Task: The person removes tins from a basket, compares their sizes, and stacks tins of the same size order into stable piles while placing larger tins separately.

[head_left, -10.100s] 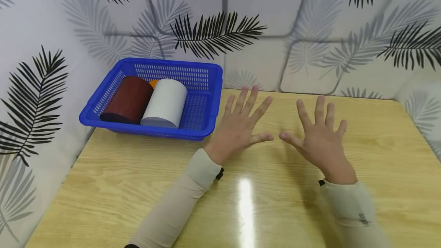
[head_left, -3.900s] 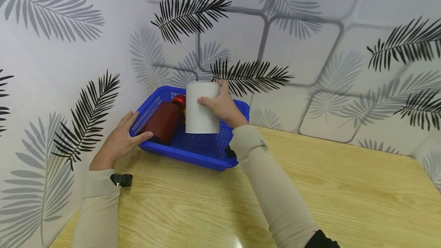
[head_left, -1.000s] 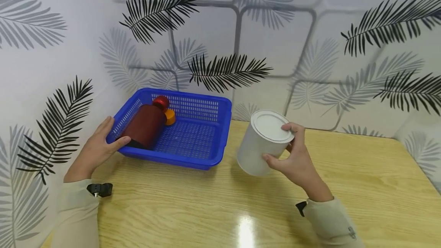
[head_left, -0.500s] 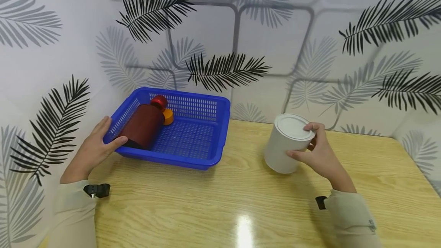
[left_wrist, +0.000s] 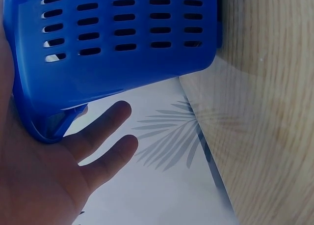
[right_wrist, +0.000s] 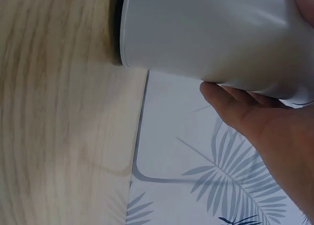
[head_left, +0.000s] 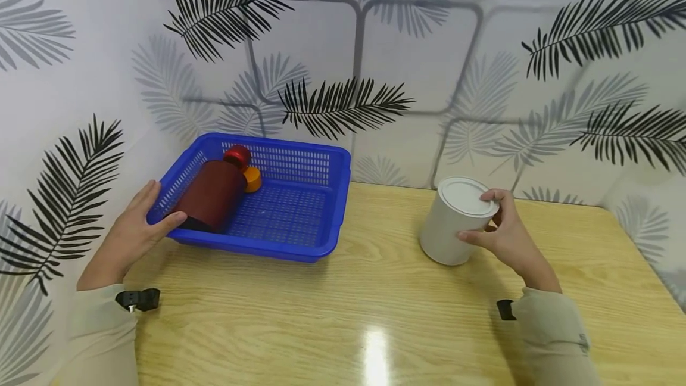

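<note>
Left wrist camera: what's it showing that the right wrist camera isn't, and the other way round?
Only the left wrist view shows the blue basket, its slotted wall up close, with the left hand at its rim. Only the right wrist view shows the white canister, held by the right hand. Both show the wooden tabletop and the leaf-patterned backdrop.

Open table (head_left: 268, 320) between basket (head_left: 257, 246) and can (head_left: 445, 234), wider stretch in front, wall (head_left: 407, 64) behind, brown cylinder (head_left: 211, 195), red piece (head_left: 237, 155) and orange piece (head_left: 252, 179) blocking basket's left, room in its right, left hand (head_left: 128, 234) at its near-left corner, right hand (head_left: 513, 237) blocking can's right
</note>
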`<move>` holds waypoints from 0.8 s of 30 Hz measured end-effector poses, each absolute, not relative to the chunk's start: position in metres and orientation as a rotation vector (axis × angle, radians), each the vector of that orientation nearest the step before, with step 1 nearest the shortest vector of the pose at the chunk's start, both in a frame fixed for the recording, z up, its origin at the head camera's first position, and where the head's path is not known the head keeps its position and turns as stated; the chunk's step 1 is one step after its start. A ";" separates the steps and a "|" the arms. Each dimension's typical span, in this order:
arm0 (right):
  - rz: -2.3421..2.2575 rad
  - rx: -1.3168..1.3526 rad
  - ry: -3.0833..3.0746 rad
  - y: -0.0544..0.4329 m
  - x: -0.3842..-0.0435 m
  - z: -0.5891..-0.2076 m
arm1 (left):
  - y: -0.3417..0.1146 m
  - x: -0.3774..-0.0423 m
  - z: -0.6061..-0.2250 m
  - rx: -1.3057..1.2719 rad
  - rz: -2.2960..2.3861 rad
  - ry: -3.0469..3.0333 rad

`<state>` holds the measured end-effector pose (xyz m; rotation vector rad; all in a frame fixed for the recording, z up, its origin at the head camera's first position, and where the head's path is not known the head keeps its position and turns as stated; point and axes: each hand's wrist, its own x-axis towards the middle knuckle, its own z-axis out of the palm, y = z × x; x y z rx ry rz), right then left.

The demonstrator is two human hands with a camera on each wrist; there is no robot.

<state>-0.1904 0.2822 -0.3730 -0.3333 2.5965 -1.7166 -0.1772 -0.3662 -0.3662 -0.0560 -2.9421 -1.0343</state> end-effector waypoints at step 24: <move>-1.508 -0.289 2.605 0.332 -0.200 -0.385 | -0.365 -0.179 -0.367 -0.063 -1.077 -2.930</move>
